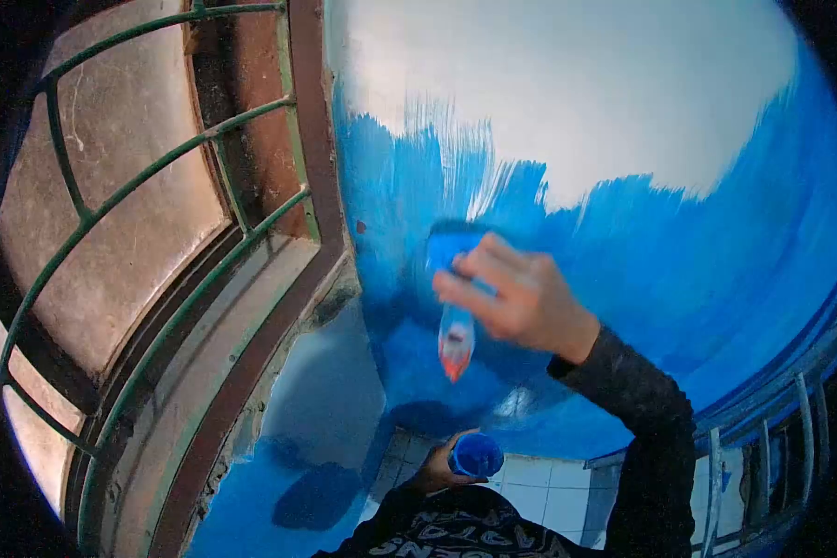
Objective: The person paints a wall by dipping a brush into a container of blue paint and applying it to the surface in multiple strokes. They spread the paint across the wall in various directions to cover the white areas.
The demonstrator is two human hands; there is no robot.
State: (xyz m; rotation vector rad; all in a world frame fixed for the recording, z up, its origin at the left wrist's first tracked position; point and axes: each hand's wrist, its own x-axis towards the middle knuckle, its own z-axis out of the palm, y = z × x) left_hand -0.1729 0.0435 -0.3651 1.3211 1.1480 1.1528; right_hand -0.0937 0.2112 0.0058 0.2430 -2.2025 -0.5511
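The right hand (521,298) sits just right of centre, its fingers pinched around a paintbrush (456,307) whose blue-coated bristles press against the wall (623,112) and whose orange-tipped handle points down toward six o'clock. The wall is blue around the brush and bare white toward twelve o'clock, with streaky strokes at the border. At six o'clock the left hand (437,474) curls around a small cup (476,456) of blue paint, held close to the body. A window (112,205) with green metal bars fills the nine o'clock side.
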